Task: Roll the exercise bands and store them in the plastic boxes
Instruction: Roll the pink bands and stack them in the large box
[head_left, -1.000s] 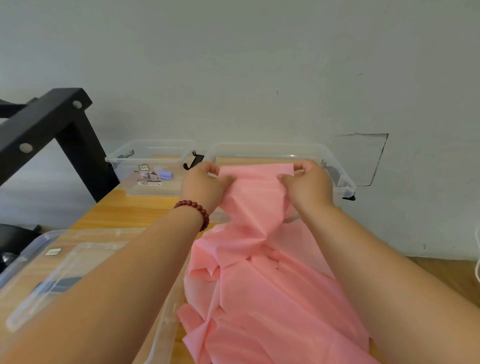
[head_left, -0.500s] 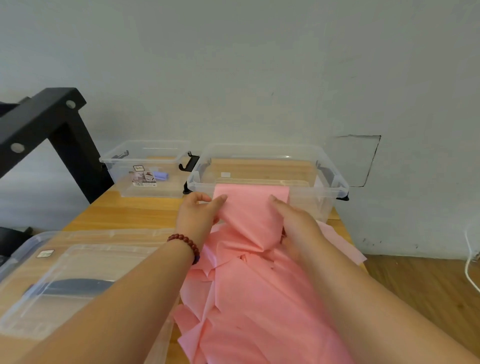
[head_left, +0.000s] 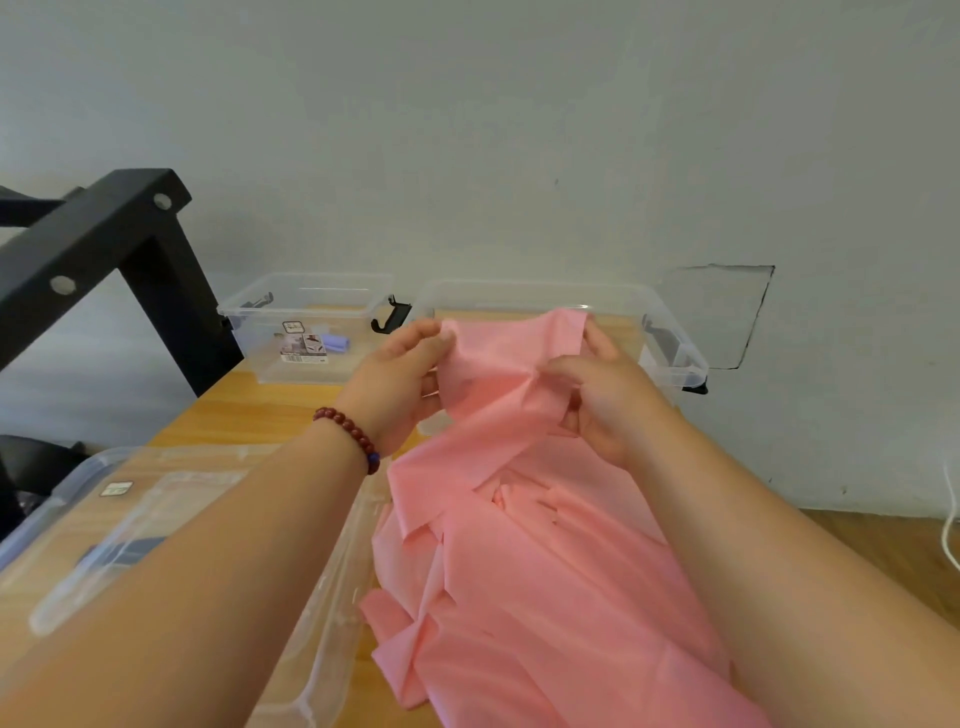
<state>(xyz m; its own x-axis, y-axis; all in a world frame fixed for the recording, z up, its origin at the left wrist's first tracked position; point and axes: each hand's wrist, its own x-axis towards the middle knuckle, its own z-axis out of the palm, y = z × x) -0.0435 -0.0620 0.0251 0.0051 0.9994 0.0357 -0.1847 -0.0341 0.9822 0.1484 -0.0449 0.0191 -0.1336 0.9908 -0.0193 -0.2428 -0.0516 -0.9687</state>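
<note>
A long pink exercise band (head_left: 524, 561) lies crumpled on the wooden table and runs up to my hands. My left hand (head_left: 400, 384), with a red bead bracelet on the wrist, pinches the band's upper left edge. My right hand (head_left: 608, 395) grips the upper right edge, fingers curled into the folds. The raised end of the band hangs in front of a clear plastic box (head_left: 670, 338) at the back. A second clear box (head_left: 306, 312) stands to its left with a small purple item and a label inside.
A clear lid or box (head_left: 104, 499) with a label lies at the near left of the table (head_left: 249, 410). A black metal frame (head_left: 114, 234) rises at the far left. A grey wall stands close behind the boxes. A white cable (head_left: 950, 530) hangs at the right edge.
Both hands have lifted the band's end up from the table and back in front of the rear box. The band is more bunched between them.
</note>
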